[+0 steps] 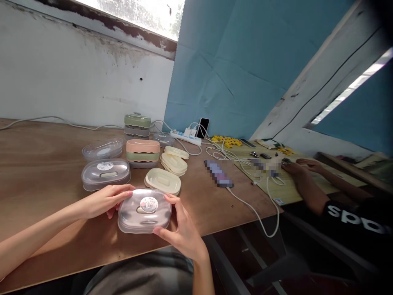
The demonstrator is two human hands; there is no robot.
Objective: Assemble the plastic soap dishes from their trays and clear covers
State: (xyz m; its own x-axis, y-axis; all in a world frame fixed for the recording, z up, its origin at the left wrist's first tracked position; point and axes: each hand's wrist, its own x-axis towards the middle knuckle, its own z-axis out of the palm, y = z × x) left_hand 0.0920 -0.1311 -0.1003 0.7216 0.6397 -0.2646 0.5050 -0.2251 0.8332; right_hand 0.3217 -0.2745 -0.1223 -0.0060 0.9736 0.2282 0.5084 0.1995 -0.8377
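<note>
A stack of clear plastic lids (pixel 144 219) with a round white label on top lies near the table's front edge. My right hand (pixel 181 225) grips its right side, thumb at the near edge and fingers at the far corner. At the far left corner, my left hand (pixel 107 200) has its fingers closed against the lids. Just behind sit cream oval trays (pixel 164 180), with more cream pieces (pixel 173 164) beyond. Another clear lid stack (pixel 106 174), also labelled, is to the left, and further clear lids (pixel 102 149) lean behind it.
Pink, green and grey boxes (pixel 143 147) are stacked mid-table, with a green and grey stack (pixel 137 123) behind. A power strip (pixel 186 137), cables and a charging phone (pixel 219 174) lie to the right. Another person's arms (pixel 302 176) rest at the adjoining table.
</note>
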